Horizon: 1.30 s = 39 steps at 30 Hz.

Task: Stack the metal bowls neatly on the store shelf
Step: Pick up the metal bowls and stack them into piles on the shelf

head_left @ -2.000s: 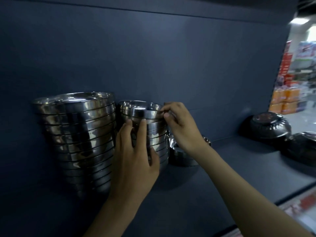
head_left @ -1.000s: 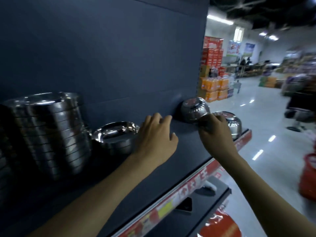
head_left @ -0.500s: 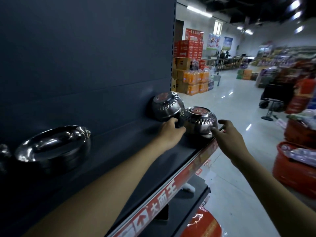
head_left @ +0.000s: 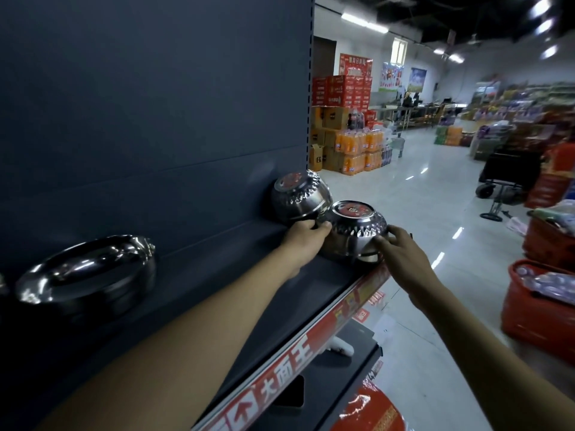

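At the right end of the shelf (head_left: 217, 290), a front bowl (head_left: 354, 231) lies upside down near the edge. Behind it to the left, a rear bowl (head_left: 298, 197) lies tilted, also upside down. The left hand (head_left: 306, 237) has its fingers curled between both bowls; whether it grasps one I cannot tell. The right hand (head_left: 404, 256) is released, its fingertips touching the front bowl's right side. Well left of the front bowl stands a low stack of bowls (head_left: 90, 275).

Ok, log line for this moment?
back bowl, front bowl: upside down, shelf end | left hand: between them, fingers curled | right hand: touching front bowl
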Available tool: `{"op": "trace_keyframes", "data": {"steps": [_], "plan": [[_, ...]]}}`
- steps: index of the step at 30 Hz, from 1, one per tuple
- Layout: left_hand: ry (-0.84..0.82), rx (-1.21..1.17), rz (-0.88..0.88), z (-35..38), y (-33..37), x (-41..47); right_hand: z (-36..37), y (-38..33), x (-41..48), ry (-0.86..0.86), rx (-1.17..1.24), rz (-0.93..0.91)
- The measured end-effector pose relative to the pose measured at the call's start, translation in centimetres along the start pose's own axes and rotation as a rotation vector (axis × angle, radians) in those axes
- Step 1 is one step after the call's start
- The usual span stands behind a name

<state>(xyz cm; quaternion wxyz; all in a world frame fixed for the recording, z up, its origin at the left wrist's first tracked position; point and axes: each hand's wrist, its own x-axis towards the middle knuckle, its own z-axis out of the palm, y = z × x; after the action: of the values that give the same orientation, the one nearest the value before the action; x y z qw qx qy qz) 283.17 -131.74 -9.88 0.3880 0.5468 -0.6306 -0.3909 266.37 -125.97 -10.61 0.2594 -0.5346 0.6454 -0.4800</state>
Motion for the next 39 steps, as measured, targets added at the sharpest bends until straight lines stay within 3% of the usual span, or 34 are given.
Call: {"op": "trace_keyframes", "data": {"steps": [15, 20, 27, 33, 39], "plan": [[0.224, -0.142, 0.16, -10.5, -2.4, -17.6, 3.3, -6.0, -12.3, -0.158, 0.29, -0.154], [0.274, -0.109, 0.246, -12.9, -3.4, -22.4, 5.0, -6.8, -15.3, -0.178, 0.255, -0.19], [0.377, 0.001, 0.329, -16.0, -6.0, -25.4, 7.2, -7.5, -17.4, -0.387, 0.238, -0.309], [0.338, -0.013, 0.358, -17.5, -7.6, -27.0, 9.1, -7.4, -18.2, -0.366, 0.057, -0.455], [0.353, -0.048, 0.372, -18.3, -8.5, -27.0, 10.2, -6.8, -19.2, -0.38, 0.188, -0.458]]}}
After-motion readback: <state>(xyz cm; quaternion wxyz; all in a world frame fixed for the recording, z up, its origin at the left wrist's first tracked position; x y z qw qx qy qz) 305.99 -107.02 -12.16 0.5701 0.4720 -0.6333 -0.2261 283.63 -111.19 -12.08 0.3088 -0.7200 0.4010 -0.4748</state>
